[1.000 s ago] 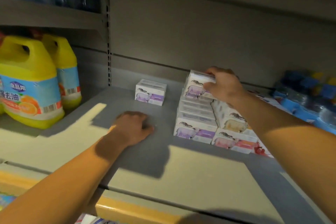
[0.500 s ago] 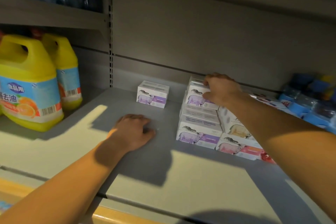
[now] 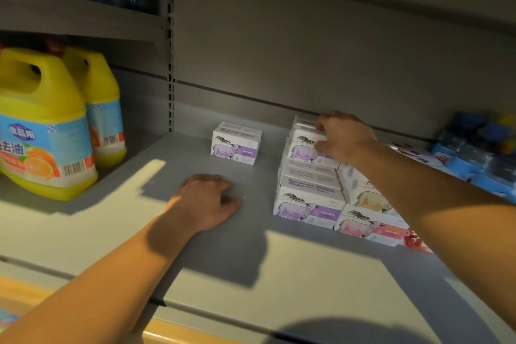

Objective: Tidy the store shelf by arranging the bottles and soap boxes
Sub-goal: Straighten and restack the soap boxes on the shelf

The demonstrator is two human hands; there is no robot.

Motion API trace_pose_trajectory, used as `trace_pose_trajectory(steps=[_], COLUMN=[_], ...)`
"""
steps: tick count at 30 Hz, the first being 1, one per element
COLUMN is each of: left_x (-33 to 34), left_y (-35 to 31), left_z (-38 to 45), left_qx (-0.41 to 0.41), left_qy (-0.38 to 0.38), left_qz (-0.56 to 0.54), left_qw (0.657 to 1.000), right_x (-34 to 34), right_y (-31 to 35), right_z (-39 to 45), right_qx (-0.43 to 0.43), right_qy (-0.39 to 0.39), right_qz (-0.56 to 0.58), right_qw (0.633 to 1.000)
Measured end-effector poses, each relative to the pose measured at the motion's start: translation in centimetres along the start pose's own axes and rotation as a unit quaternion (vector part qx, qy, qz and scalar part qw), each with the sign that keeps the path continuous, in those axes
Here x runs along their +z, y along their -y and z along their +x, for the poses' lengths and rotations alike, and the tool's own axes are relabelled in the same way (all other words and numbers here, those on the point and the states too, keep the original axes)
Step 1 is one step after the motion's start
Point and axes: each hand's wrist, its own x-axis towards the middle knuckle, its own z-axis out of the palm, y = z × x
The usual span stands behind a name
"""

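Right hand [image 3: 344, 138] reaches to the back of the grey shelf [image 3: 251, 274]; fingers and thumb curled round the top purple soap box [image 3: 307, 135] of a rear stack. In front of that hand: a lower purple box stack [image 3: 308, 205], with pink boxes [image 3: 371, 227] alongside under the forearm. Left hand [image 3: 205, 202] rests knuckles-up on the shelf, fingers loosely curled, holding nothing. Beyond it, a single purple soap box [image 3: 236, 143] stands apart. Far left of the left hand: two yellow detergent bottles [image 3: 42, 126], side by side. Blue packs [image 3: 474, 159] right of the right arm.
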Motion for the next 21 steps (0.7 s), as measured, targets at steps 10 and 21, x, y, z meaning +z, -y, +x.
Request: trace_pose_trajectory(steps=[10, 21], left_x=[-1.7, -1.6], left_y=[1.1, 1.9], left_z=[0.3, 1.1], left_qx=[-0.140, -0.219], left_qy=[-0.098, -0.190], left_qz=[-0.287, -0.353], left_qw=[0.942, 0.890], right_x=[0.5, 7.4], right_y=[8.5, 13.6], right_z=[1.7, 8.0], right_qx=[-0.132, -0.045], right_qy=[-0.039, 0.046], right_qz=[0.174, 0.102], right_qw=[0.975, 0.993])
